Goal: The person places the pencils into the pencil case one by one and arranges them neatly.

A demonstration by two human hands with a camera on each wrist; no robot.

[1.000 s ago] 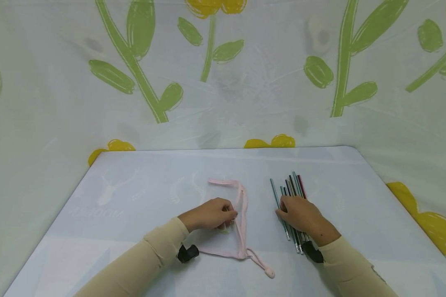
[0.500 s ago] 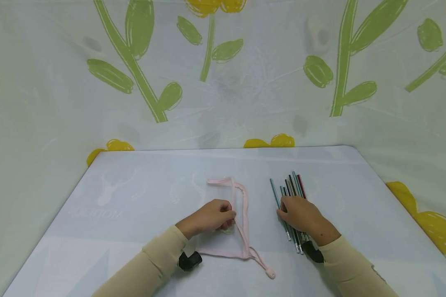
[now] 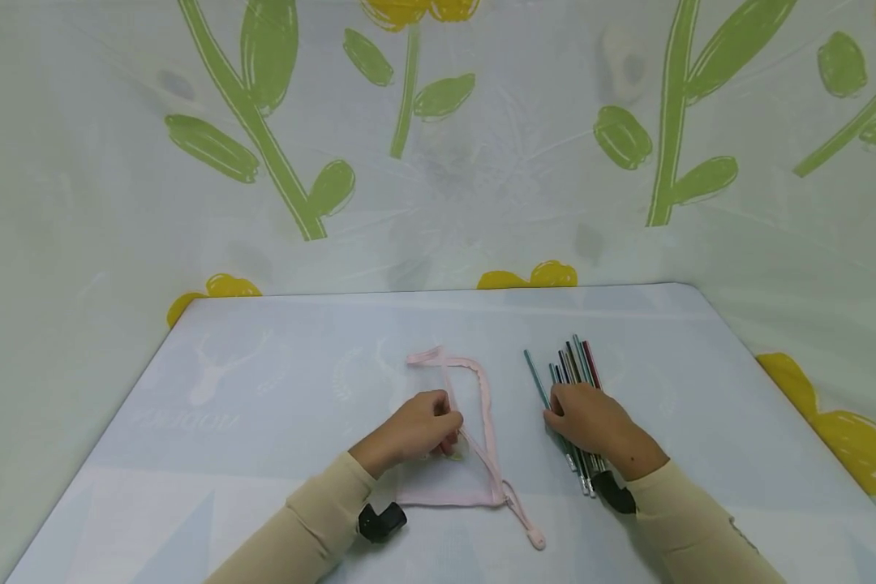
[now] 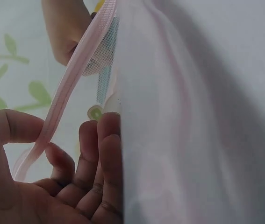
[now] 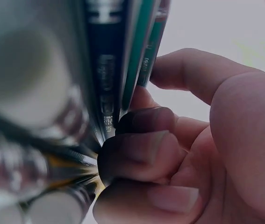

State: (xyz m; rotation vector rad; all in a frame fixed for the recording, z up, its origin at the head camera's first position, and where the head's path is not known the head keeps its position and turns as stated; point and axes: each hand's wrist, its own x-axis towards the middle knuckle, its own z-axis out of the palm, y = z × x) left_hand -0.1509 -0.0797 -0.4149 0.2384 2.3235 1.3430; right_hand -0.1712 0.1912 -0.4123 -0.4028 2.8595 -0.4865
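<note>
In the head view, my left hand (image 3: pixel 427 422) pinches the pink zipper edge of a see-through mesh zip pouch (image 3: pixel 487 405) between thumb and index finger. The left wrist view shows this pink edge (image 4: pixel 64 100) at the thumb, with the other fingers curled behind it. Beside them is a small green round detail (image 4: pixel 96 112). To the right, my right hand (image 3: pixel 591 418) grips a bundle of pencils (image 3: pixel 573 361) lying lengthwise on the table. Close up in the right wrist view are dark and green pencil shafts (image 5: pixel 106 60) and a white eraser end (image 5: pixel 25 74).
One teal pencil (image 3: pixel 533 369) angles away from the bundle's left side. A pink pull loop (image 3: pixel 526 523) trails from the pouch's near right corner. The pale table (image 3: pixel 263 389) ends at a flower-printed curtain (image 3: pixel 511 203) behind it.
The pouch's right side and pull loop have shifted right, and the gap between its two zipper edges has widened. The teal pencil's far end has swung slightly left. Both hands keep their holds.
</note>
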